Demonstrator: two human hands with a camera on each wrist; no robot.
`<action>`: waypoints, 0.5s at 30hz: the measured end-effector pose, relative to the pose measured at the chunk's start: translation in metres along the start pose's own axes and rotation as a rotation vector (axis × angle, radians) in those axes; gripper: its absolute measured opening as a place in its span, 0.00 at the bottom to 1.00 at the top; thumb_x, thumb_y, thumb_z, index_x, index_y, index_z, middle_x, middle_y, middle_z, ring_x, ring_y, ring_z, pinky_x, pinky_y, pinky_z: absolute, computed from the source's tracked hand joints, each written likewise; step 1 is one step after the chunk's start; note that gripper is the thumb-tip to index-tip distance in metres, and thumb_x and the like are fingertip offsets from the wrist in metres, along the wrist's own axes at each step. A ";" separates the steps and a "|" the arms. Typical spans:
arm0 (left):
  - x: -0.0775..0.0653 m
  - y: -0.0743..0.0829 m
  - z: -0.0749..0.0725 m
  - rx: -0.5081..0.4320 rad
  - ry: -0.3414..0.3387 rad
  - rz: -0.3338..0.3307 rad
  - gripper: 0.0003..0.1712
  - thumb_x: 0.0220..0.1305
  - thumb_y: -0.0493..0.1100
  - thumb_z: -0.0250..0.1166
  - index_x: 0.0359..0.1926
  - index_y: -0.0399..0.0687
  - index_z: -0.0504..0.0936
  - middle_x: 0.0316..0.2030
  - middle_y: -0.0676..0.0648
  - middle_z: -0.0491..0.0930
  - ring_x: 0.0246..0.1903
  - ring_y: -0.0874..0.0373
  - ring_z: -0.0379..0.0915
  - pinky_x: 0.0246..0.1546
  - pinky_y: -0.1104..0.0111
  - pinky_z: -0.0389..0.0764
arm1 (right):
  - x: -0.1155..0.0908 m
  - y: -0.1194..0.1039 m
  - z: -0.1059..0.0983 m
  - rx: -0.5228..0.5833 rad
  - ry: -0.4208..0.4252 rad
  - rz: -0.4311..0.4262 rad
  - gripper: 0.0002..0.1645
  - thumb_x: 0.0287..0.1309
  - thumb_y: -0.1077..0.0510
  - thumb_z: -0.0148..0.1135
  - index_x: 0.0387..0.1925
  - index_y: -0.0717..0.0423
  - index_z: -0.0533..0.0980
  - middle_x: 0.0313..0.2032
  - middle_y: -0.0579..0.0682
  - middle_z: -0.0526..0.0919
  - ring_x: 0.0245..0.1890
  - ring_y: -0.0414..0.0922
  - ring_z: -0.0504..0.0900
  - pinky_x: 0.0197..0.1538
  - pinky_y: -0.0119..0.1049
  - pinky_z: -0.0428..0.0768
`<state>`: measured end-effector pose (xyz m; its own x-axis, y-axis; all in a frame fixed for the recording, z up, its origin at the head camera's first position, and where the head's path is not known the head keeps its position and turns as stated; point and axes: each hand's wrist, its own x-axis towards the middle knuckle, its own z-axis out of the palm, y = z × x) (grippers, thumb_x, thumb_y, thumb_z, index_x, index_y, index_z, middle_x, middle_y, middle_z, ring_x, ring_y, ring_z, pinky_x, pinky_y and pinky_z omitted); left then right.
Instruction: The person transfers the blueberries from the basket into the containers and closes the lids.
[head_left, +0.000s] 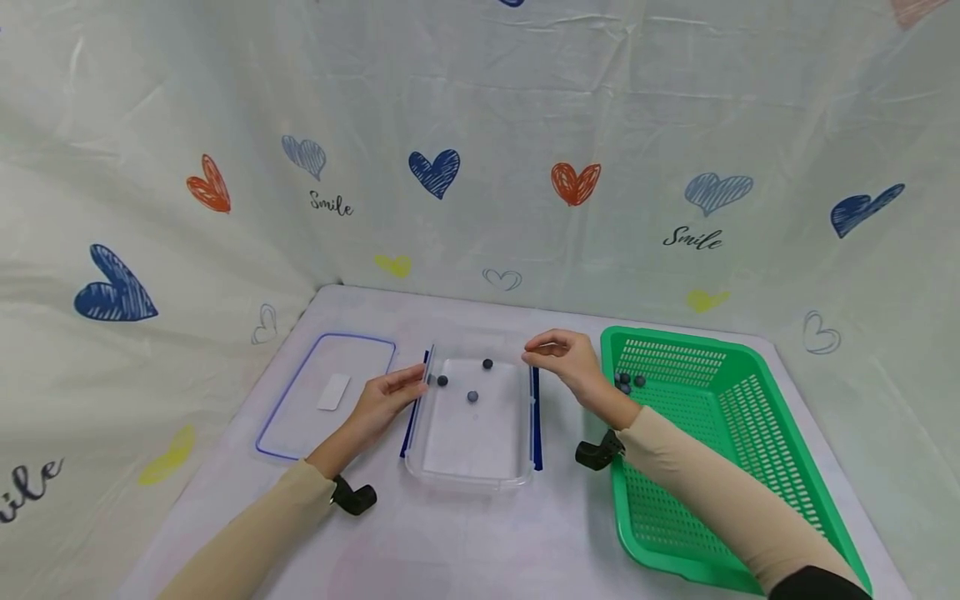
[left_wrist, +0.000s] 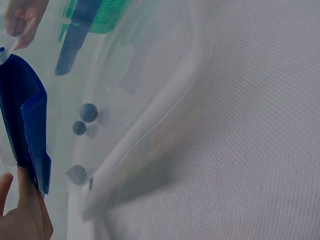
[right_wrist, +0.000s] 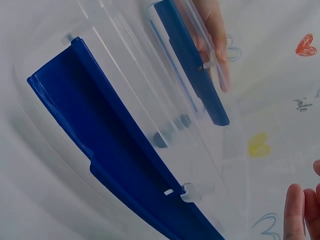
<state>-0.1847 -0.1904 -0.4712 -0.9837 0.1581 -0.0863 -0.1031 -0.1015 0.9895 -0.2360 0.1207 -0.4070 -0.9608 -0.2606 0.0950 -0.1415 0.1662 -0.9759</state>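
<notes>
A clear plastic box [head_left: 476, 454] with blue side latches [head_left: 537, 425] stands on the table. Inside it lie three small dark round fruits, apparently blueberries [head_left: 472, 397]. With fairly straight fingers, my left hand [head_left: 386, 404] touches the box's left side by the latch; the left wrist view shows its fingers [left_wrist: 27, 195] against the blue latch [left_wrist: 35, 135]. My right hand [head_left: 566, 362] hovers at the far right corner of the box, fingers slightly bent. In the right wrist view its fingertips [right_wrist: 295, 205] appear partly, apart from the box, and no held thing is visible.
A green basket [head_left: 757, 375] stands on the right, with several blueberries [head_left: 639, 381] in its far left corner and my right forearm above it. On the left lies a clear lid [head_left: 300, 412] with a blue rim and a white label [head_left: 333, 392]. A patterned curtain [head_left: 495, 100] hangs behind.
</notes>
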 end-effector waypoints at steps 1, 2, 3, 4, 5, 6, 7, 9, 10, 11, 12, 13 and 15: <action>0.001 -0.003 -0.001 0.008 0.004 0.004 0.30 0.59 0.37 0.63 0.61 0.32 0.66 0.61 0.33 0.63 0.59 0.47 0.62 0.51 0.76 0.72 | 0.000 0.000 -0.002 0.005 0.008 0.001 0.16 0.47 0.61 0.70 0.38 0.66 0.79 0.39 0.59 0.81 0.39 0.50 0.81 0.43 0.33 0.80; 0.002 -0.006 -0.002 0.016 0.010 0.009 0.30 0.59 0.38 0.64 0.61 0.33 0.67 0.61 0.33 0.64 0.59 0.48 0.63 0.51 0.76 0.72 | 0.000 0.000 -0.004 0.011 0.018 0.003 0.16 0.46 0.61 0.70 0.37 0.66 0.79 0.39 0.59 0.81 0.39 0.49 0.81 0.43 0.34 0.80; 0.004 -0.009 -0.003 0.025 0.018 0.014 0.30 0.58 0.39 0.64 0.60 0.34 0.68 0.60 0.34 0.65 0.58 0.49 0.64 0.51 0.76 0.72 | -0.001 0.001 -0.006 0.013 0.027 0.004 0.16 0.46 0.60 0.71 0.37 0.65 0.79 0.38 0.58 0.81 0.38 0.48 0.81 0.44 0.35 0.80; 0.005 -0.011 -0.004 0.034 0.023 0.021 0.30 0.58 0.40 0.65 0.60 0.34 0.68 0.60 0.34 0.65 0.58 0.49 0.64 0.51 0.76 0.72 | 0.000 0.004 -0.009 0.021 0.034 0.004 0.17 0.45 0.59 0.71 0.37 0.64 0.79 0.38 0.56 0.81 0.38 0.47 0.81 0.44 0.35 0.80; 0.006 -0.013 -0.004 0.043 0.030 0.026 0.30 0.58 0.41 0.65 0.60 0.35 0.69 0.60 0.35 0.66 0.57 0.50 0.65 0.51 0.76 0.72 | 0.000 0.005 -0.012 0.024 0.038 0.008 0.17 0.46 0.59 0.71 0.37 0.64 0.79 0.38 0.56 0.81 0.39 0.46 0.81 0.45 0.35 0.80; 0.006 -0.014 -0.004 0.047 0.032 0.029 0.30 0.58 0.41 0.65 0.60 0.35 0.69 0.60 0.34 0.66 0.57 0.50 0.65 0.51 0.76 0.72 | -0.001 0.005 -0.015 0.031 0.042 0.012 0.18 0.45 0.59 0.71 0.38 0.64 0.78 0.38 0.56 0.82 0.39 0.46 0.81 0.45 0.35 0.80; 0.006 -0.013 -0.003 0.048 0.033 0.029 0.31 0.58 0.41 0.65 0.60 0.35 0.69 0.60 0.34 0.66 0.57 0.50 0.65 0.51 0.76 0.72 | -0.002 0.005 -0.018 0.039 0.046 0.017 0.18 0.46 0.58 0.71 0.38 0.64 0.78 0.38 0.55 0.82 0.39 0.46 0.81 0.46 0.35 0.80; 0.005 -0.013 -0.003 0.042 0.033 0.029 0.31 0.57 0.41 0.65 0.60 0.35 0.69 0.60 0.34 0.66 0.57 0.51 0.66 0.51 0.76 0.71 | -0.003 0.005 -0.025 0.055 0.051 0.015 0.20 0.46 0.58 0.71 0.40 0.65 0.77 0.38 0.54 0.82 0.39 0.46 0.81 0.46 0.35 0.80; 0.005 -0.013 -0.003 0.037 0.031 0.027 0.31 0.57 0.41 0.65 0.60 0.35 0.69 0.60 0.34 0.65 0.57 0.51 0.66 0.51 0.76 0.71 | -0.004 0.006 -0.028 0.064 0.056 0.011 0.21 0.46 0.58 0.71 0.41 0.65 0.77 0.38 0.54 0.82 0.39 0.46 0.82 0.46 0.35 0.80; 0.005 -0.013 -0.003 0.028 0.029 0.022 0.31 0.57 0.41 0.65 0.60 0.35 0.69 0.60 0.34 0.65 0.57 0.52 0.66 0.52 0.76 0.71 | -0.005 0.006 -0.031 0.070 0.062 0.007 0.21 0.46 0.58 0.71 0.41 0.66 0.76 0.38 0.54 0.82 0.39 0.46 0.82 0.46 0.35 0.80; 0.005 -0.012 -0.003 0.023 0.027 0.020 0.31 0.57 0.40 0.65 0.60 0.35 0.68 0.60 0.34 0.65 0.57 0.52 0.66 0.52 0.76 0.71 | -0.005 0.006 -0.034 0.074 0.070 0.001 0.22 0.46 0.59 0.71 0.42 0.67 0.76 0.38 0.54 0.82 0.39 0.46 0.82 0.45 0.35 0.80; 0.005 -0.012 -0.003 0.019 0.026 0.015 0.31 0.58 0.40 0.65 0.60 0.35 0.68 0.61 0.34 0.64 0.57 0.52 0.65 0.52 0.76 0.71 | -0.006 0.007 -0.037 0.075 0.078 -0.004 0.23 0.46 0.59 0.71 0.43 0.68 0.76 0.39 0.55 0.82 0.39 0.46 0.82 0.45 0.35 0.80; 0.004 -0.010 -0.003 0.010 0.022 0.008 0.30 0.58 0.39 0.65 0.61 0.34 0.68 0.61 0.34 0.64 0.57 0.51 0.65 0.51 0.76 0.71 | -0.007 0.007 -0.043 0.075 0.095 -0.012 0.24 0.46 0.59 0.71 0.44 0.69 0.75 0.39 0.55 0.82 0.39 0.45 0.82 0.45 0.35 0.80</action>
<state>-0.1881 -0.1915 -0.4819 -0.9875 0.1358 -0.0804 -0.0935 -0.0929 0.9913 -0.2403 0.1643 -0.4065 -0.9778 -0.1707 0.1216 -0.1386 0.0913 -0.9861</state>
